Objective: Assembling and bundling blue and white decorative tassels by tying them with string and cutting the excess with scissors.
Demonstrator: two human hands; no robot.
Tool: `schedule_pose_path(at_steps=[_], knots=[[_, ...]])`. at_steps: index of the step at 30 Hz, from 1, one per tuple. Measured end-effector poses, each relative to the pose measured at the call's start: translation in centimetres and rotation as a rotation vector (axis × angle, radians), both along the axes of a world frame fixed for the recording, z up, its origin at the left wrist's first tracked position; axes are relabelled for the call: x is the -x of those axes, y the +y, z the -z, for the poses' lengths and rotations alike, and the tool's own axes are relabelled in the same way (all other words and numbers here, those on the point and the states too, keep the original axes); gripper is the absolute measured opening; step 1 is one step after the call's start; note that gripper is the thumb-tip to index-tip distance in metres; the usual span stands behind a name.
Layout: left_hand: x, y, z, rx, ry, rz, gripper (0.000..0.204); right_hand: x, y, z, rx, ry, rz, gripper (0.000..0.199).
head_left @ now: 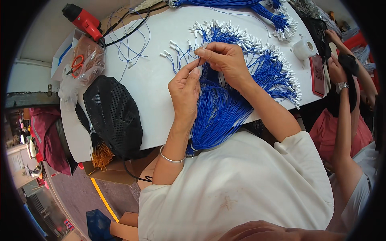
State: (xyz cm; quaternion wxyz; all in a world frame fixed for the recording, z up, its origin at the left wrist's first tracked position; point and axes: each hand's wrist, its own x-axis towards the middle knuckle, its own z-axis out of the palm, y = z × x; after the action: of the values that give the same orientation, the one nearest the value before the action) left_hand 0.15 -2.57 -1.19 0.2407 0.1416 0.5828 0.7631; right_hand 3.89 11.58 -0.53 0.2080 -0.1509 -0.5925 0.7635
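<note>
A large bundle of blue wires (219, 120) with white connectors (287, 66) on its ends fans out over the table in front of me. Above its left part, my left hand (185, 90) and my right hand (227, 62) meet at their fingertips. Both are closed in a pinch on a thin dark wire (200, 61), of which only a short piece shows between them. The right fingers partly cover its upper end, beside something small and white. A few connector-tipped wires (172, 50) stick out to the left of my hands.
Left on the white table (157, 116) are a red heat gun (86, 23), orange-handled scissors (76, 66) on a plastic bag and a black mesh bag (113, 116). More blue wires (273, 20) lie at the back. A white roll (304, 49), a red phone (317, 74) and a co-worker's arms (341, 100) are at right.
</note>
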Motion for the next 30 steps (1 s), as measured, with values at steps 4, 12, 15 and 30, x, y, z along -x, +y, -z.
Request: schedule_pose_path(at_steps=[4,12,15,30], knots=[[0.5,0.0,-0.8,0.209,0.327,-0.078,0.026,0.0,0.5,0.0,-0.057,-0.062,0.067,0.013],[2.9,1.1,-1.4,0.982,0.878,-0.179,0.016,0.2,1.1,1.3,-0.361,-0.216,0.191,0.019],[3.5,1.7,-0.7,0.991,0.879,-0.151,0.013,0.3,1.1,1.3,-0.36,-0.225,0.173,0.022],[4.0,2.4,-6.5,-0.083,0.009,-0.074,0.015,0.1,1.2,0.5,-0.395,-0.181,0.256,0.026]])
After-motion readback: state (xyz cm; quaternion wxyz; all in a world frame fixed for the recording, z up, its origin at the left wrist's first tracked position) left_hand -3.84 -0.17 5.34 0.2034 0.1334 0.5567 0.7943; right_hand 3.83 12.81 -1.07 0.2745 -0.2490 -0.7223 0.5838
